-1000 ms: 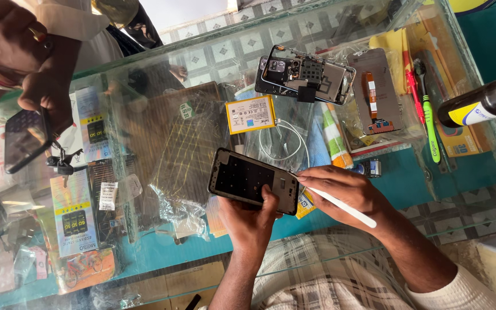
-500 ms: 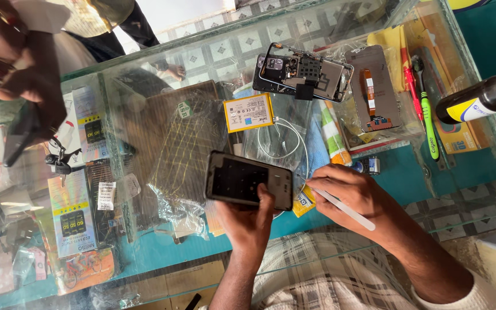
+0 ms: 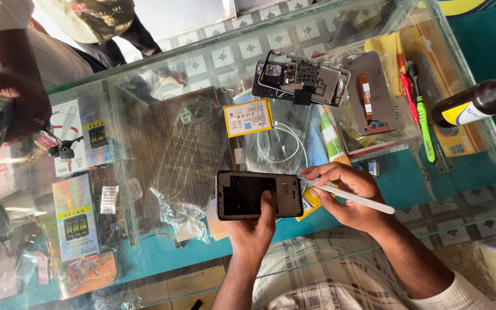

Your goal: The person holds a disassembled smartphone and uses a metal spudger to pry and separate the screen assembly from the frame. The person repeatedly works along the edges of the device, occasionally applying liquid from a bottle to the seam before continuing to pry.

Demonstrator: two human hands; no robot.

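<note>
Over a glass counter (image 3: 466, 189), the left hand (image 3: 254, 227) grips a phone frame (image 3: 258, 194). The right hand (image 3: 348, 195) pinches a white tool (image 3: 348, 195) at its edge, apparently mid-prying; steady pressure seems needed.

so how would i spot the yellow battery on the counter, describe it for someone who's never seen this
Start at the glass counter and find the opened phone lying near its far edge, insides showing. Just left of and below it lies the battery, a flat rectangle. It is the only yellow-bordered slab with a pale label face; the white cable coils beside it.
</note>
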